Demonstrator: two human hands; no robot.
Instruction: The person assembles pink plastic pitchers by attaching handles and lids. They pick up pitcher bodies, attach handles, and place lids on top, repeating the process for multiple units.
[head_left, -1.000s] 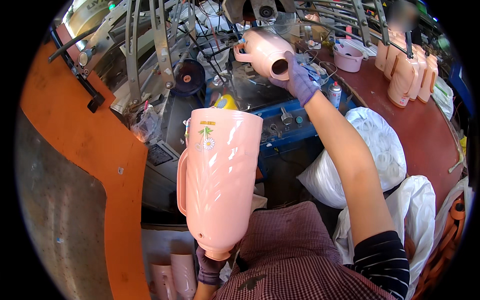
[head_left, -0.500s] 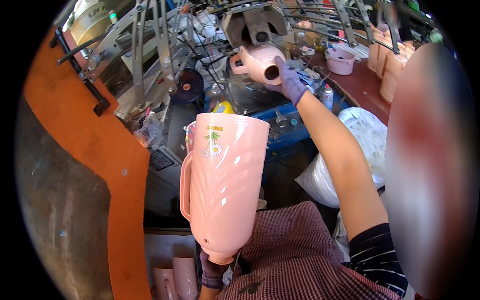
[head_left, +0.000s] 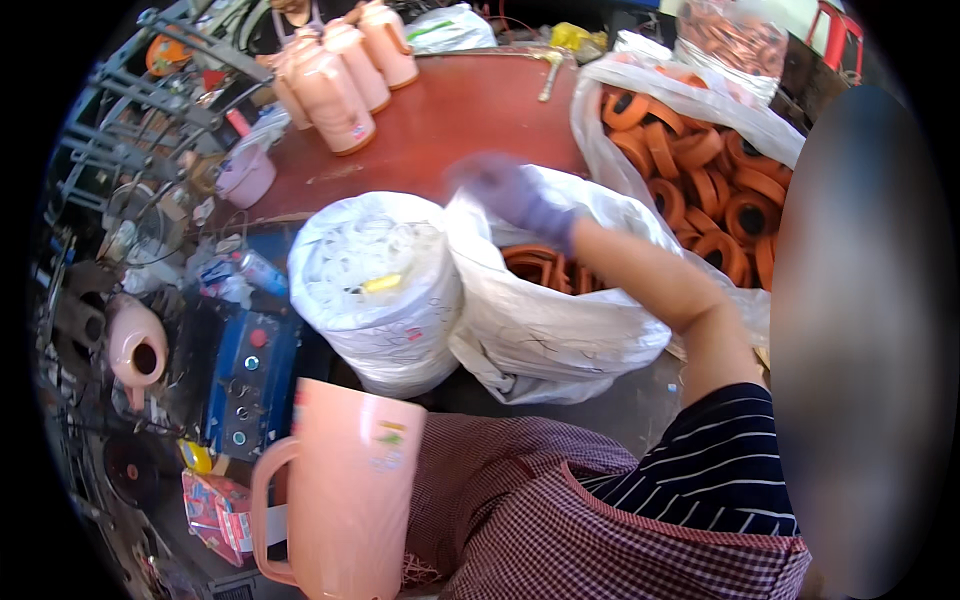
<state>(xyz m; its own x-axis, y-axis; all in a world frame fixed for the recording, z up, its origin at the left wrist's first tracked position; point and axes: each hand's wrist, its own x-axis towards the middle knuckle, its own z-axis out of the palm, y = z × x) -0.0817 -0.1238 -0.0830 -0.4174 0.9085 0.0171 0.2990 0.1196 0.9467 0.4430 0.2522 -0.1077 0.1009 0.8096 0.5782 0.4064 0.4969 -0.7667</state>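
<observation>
My right hand (head_left: 510, 195), in a purple glove and blurred, is stretched out over the open mouth of a white plastic bag (head_left: 545, 325) that holds orange rubber rings (head_left: 530, 262); I cannot tell whether the fingers are closed on anything. My left hand is hidden below the frame, so I cannot see its grip, but the pink plastic jug shell (head_left: 345, 495) stands upright at the lower left in front of my checked apron (head_left: 520, 500), its handle turned to the left. Just left of the bag sits a white bag packed with clear rings (head_left: 380, 285), the two touching. Behind them, on the red-brown table (head_left: 460, 110), a larger bag of orange rings (head_left: 700, 150) lies open, and a row of pink flask bodies (head_left: 335, 80) stands at the far left edge. Another pink shell (head_left: 135, 345) sits on the machine beside a blue control box (head_left: 250, 385).
</observation>
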